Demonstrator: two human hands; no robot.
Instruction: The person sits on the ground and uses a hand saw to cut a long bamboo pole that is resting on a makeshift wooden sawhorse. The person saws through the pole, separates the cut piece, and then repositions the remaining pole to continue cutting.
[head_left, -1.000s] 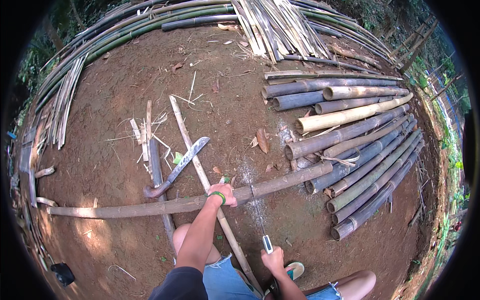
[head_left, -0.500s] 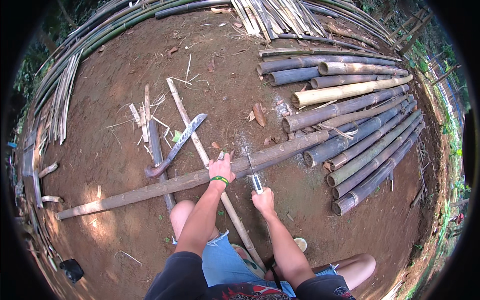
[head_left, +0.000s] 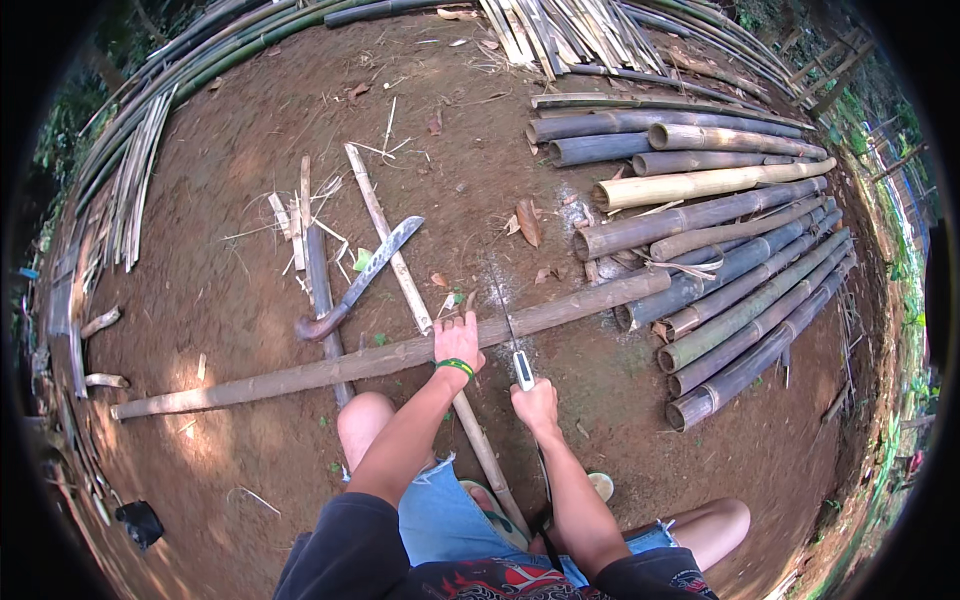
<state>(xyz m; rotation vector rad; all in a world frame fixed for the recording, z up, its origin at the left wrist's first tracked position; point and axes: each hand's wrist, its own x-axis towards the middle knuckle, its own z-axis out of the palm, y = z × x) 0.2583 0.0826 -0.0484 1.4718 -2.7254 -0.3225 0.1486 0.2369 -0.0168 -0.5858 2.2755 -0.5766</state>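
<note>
A long brown bamboo pole lies slantwise across the ground ahead of me, resting over a thinner pale pole and a dark split piece. My left hand, with a green and yellow band at the wrist, presses down on it, fingers over its far side. To the right, my right hand is closed round the pale handle of a hand saw. The saw's narrow blade crosses the pole just right of my left hand. Pale sawdust specks the soil beyond the blade.
A machete with a brown handle lies beyond the pole, across the pale one. Thick cut bamboo lengths are laid out at the right. Split strips lie at the back, and a black bag at the lower left.
The view has turned a little, so the ground and piles sit slightly farther right. Both hands keep their holds; the saw handle appears slightly lower and farther right.
</note>
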